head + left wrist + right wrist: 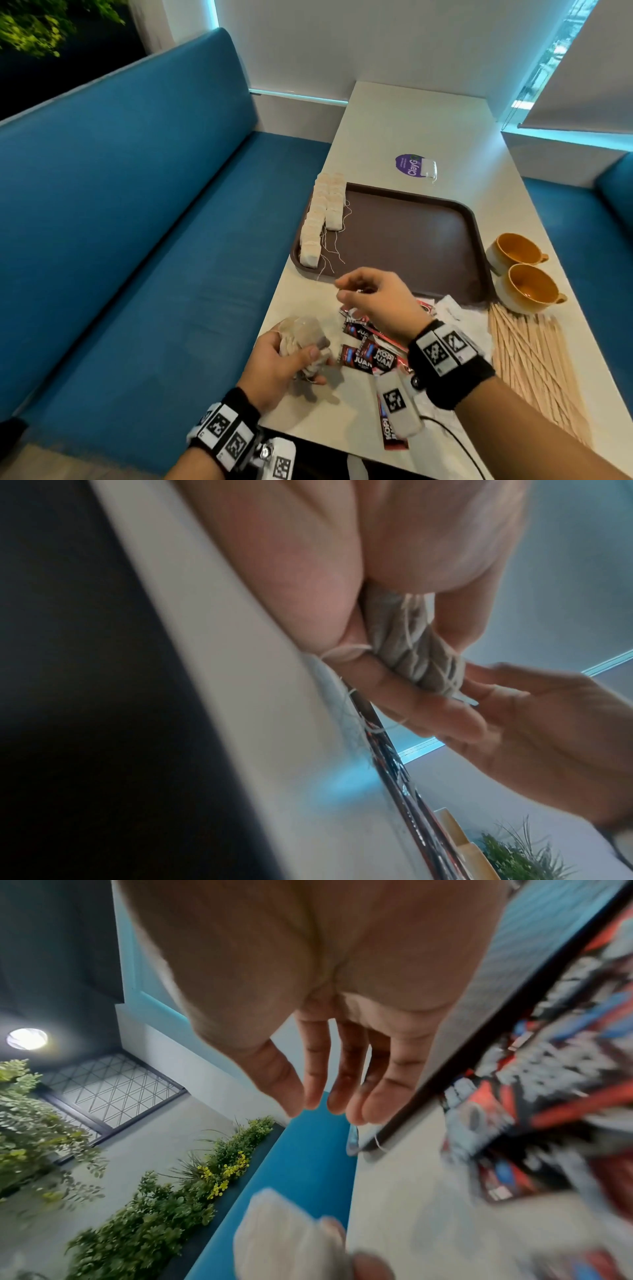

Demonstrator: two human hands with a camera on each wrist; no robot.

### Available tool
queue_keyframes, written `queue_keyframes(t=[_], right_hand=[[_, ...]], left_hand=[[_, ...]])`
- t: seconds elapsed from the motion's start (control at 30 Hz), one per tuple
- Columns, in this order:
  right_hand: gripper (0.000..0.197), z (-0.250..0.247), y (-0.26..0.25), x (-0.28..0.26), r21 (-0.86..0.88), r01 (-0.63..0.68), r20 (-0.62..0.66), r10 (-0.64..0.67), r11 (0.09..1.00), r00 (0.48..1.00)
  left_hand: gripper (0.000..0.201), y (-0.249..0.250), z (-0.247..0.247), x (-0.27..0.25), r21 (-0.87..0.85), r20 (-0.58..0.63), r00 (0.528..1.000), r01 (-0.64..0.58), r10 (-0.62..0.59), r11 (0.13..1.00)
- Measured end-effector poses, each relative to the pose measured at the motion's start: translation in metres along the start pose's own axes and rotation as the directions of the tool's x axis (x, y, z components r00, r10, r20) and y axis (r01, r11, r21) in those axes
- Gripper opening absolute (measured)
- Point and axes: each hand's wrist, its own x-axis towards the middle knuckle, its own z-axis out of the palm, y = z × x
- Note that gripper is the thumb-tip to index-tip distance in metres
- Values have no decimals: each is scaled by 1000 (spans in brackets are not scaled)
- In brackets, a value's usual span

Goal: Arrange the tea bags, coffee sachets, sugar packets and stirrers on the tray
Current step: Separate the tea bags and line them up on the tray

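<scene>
Left hand grips tea bag bunch at near table edge; right hand hovers empty over coffee sachets.

Left hand (274,363) low at table (383,130) edge, fingers and thumb curled round bunch of tea bags (303,337), crumpled, axis unclear. Right hand (376,298) raised, palm down, fingers loosely extended and close together, holding nothing. Coffee sachets (370,356) beneath it. Tray (411,240): two tea bag rows (323,212) along left rim, running near-to-far. Stirrers (534,363) right, long axis roughly near-to-far.

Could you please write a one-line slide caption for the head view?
Left hand grips loose tea bags; right hand hovers near the tray.
</scene>
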Motion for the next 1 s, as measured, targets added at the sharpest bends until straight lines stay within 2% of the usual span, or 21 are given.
queue_keyframes(t=[0.13, 0.3, 0.4, 0.5, 0.6, 0.77, 0.87, 1.0], right_hand=[[19, 20, 17, -32, 166, -62, 39, 56, 984, 998], [25, 30, 18, -51, 179, -21, 28, 16, 984, 999], [17, 31, 20, -55, 126, 38, -11, -37, 991, 999], [14, 34, 27, -56, 132, 23, -32, -19, 991, 999], [12, 32, 32, -58, 188, 12, -63, 0, 982, 998], [16, 25, 39, -62, 333, 13, -160, 44, 943, 986], [17, 24, 39, -62, 369, 15, -132, 37, 929, 991], [14, 25, 38, -61, 382, -44, -36, 63, 923, 997]], left_hand=[[48, 1, 2, -3, -10, 7, 1000, 14, -14, 1000], [31, 0, 6, -6, -26, 25, 1000, 4, -4, 1000], [32, -1, 8, -7, -4, 42, 999, -6, 6, 1000], [36, 1, 10, -9, 24, 30, 1000, -4, 4, 1000], [54, 3, 9, -9, 2, -39, 999, -3, 3, 1000], [37, 3, 7, -7, -42, -46, 999, -25, 23, 999], [31, 2, 8, -8, -52, -44, 998, -35, 33, 998], [28, 0, 6, -6, -71, -59, 998, -41, 37, 997]])
